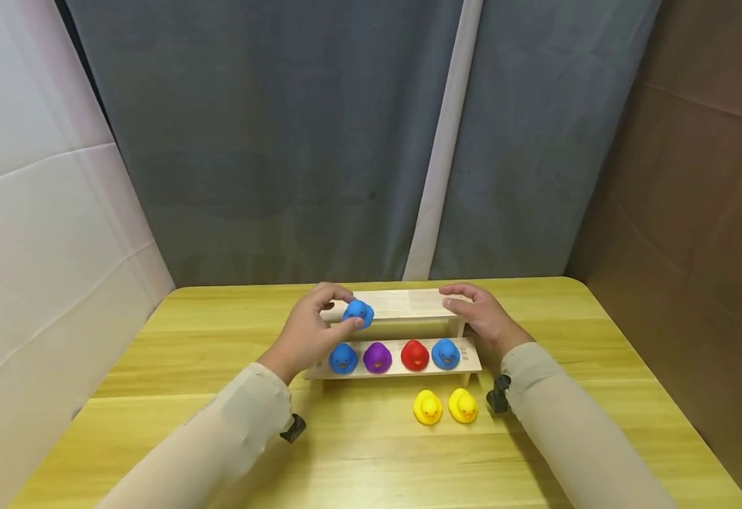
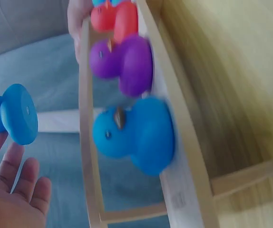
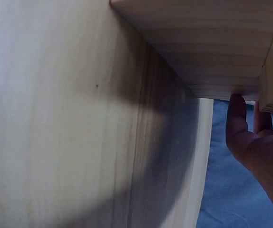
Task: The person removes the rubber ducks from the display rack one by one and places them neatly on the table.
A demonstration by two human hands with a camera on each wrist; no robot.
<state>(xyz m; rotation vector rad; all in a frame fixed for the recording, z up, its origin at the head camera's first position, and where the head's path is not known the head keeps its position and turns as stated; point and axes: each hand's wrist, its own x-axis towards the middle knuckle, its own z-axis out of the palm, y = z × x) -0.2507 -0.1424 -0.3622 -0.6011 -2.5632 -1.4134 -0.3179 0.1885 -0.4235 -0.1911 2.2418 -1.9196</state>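
My left hand [image 1: 312, 325] pinches a blue rubber duck [image 1: 359, 312] between thumb and fingers, over the left part of the upper wooden shelf [image 1: 403, 304]. In the left wrist view the duck's flat base [image 2: 28, 114] shows, with the other fingers spread below it. My right hand [image 1: 487, 315] grips the right end of that shelf, fingers around the board in the right wrist view. On the lower shelf [image 1: 394, 370] stand a blue duck [image 1: 343, 359], a purple duck [image 1: 377, 358], a red duck [image 1: 415, 355] and another blue duck [image 1: 445, 354], in a row.
Two yellow ducks [image 1: 427, 408] stand on the wooden table [image 1: 371, 452] in front of the lower shelf, toward its right end. A grey curtain [image 1: 269, 155] hangs behind the table. White cloth [image 1: 46, 212] is on the left, brown cloth [image 1: 689, 212] on the right.
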